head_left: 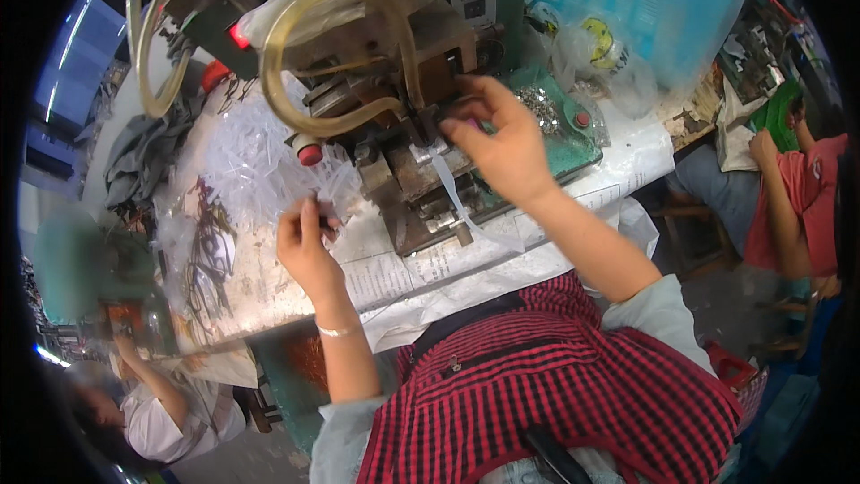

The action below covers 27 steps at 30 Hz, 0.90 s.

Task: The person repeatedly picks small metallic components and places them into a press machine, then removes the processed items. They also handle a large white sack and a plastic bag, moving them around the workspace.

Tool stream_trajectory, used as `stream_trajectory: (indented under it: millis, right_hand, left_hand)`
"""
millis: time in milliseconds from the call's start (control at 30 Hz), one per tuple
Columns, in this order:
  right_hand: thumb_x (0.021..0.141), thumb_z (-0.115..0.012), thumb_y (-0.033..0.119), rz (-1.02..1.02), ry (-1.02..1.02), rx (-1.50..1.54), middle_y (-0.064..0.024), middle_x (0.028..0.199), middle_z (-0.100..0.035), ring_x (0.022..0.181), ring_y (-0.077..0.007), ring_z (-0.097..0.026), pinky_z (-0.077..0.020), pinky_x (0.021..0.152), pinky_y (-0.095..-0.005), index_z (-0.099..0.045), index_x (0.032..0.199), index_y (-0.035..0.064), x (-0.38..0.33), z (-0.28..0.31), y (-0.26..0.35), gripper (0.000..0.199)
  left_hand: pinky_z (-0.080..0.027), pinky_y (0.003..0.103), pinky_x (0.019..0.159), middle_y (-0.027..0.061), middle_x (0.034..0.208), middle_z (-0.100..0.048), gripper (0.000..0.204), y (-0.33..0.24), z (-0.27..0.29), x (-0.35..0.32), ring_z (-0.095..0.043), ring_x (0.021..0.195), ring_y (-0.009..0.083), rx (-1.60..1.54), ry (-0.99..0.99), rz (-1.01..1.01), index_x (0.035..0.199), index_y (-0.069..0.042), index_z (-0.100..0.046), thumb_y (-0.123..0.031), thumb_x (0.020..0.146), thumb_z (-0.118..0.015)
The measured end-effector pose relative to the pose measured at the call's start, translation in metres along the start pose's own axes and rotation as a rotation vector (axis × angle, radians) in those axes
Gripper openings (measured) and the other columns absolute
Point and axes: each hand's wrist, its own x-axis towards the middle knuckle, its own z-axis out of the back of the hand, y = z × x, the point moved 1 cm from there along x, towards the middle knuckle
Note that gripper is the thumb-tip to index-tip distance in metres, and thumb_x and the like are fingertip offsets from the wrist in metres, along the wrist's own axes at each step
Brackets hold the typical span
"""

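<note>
My right hand (pixel 500 139) reaches onto the small bench machine (pixel 408 157) and pinches a clear plastic strip (pixel 452 197) that hangs down from its jaws toward the table edge. Further left, my left hand (pixel 305 246) is at the edge of a heap of clear plastic strips (pixel 255 157), with thumb and fingers closed on a small piece from it. A thin bracelet sits on my left wrist. Yellowish hoses (pixel 336 63) loop over the top of the machine.
Paper-covered worktable (pixel 502 255) under the machine. Red round button (pixel 310 154) by the hoses, green tray (pixel 569 139) with small metal parts, blue plastic bag (pixel 645 4) behind. A person in red sits at right (pixel 793 206); another person in white is at lower left (pixel 170 412).
</note>
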Motion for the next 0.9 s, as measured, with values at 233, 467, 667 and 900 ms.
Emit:
stream_trajectory:
  millis: [233,467,667,900]
  right_hand:
    - [0.088,-0.073,0.004,-0.035,-0.105,0.069,-0.011,0.101,-0.075,0.099,-0.0153,-0.07,-0.0522,0.092,-0.0297,-0.054,0.135,-0.0033,-0.014,-0.01,-0.004,0.052]
    - [0.087,-0.072,0.002,-0.239,-0.033,0.28,-0.0093,0.101,-0.075,0.094,-0.0124,-0.067,-0.0505,0.089,-0.0261,-0.052,0.137,-0.0041,-0.011,-0.02,0.02,0.055]
    - [0.09,-0.066,-0.001,-0.145,0.111,0.261,-0.0126,0.122,-0.068,0.112,-0.0177,-0.065,-0.0493,0.1,-0.0311,-0.047,0.146,-0.0027,-0.028,-0.01,0.045,0.059]
    - [0.091,-0.057,0.003,-0.063,0.028,-0.685,-0.0163,0.108,-0.076,0.104,-0.0344,-0.073,-0.0564,0.09,-0.0418,-0.071,0.119,0.0052,-0.034,0.084,-0.051,0.031]
  left_hand:
    - [-0.043,0.022,0.058,0.0078,0.087,-0.071,0.017,0.038,0.002,-0.021,-0.064,0.069,0.0105,-0.161,-0.101,0.116,0.099,0.001,-0.068,-0.016,0.103,-0.065]
    - [-0.061,0.029,0.063,0.0181,0.097,-0.072,0.011,-0.103,-0.052,0.009,-0.073,0.085,0.0237,-0.249,0.144,-0.575,0.11,0.003,-0.062,0.002,0.099,-0.064]
    - [-0.059,0.03,0.065,0.0197,0.098,-0.075,0.014,-0.087,-0.056,-0.009,-0.073,0.078,0.0233,-0.008,0.248,-0.833,0.103,0.002,-0.068,0.008,0.091,-0.069]
    - [-0.047,0.027,0.052,0.008,0.086,-0.076,0.023,-0.071,-0.098,-0.049,-0.066,0.063,0.0179,0.465,0.36,-1.233,0.092,-0.006,-0.076,0.0,0.073,-0.088]
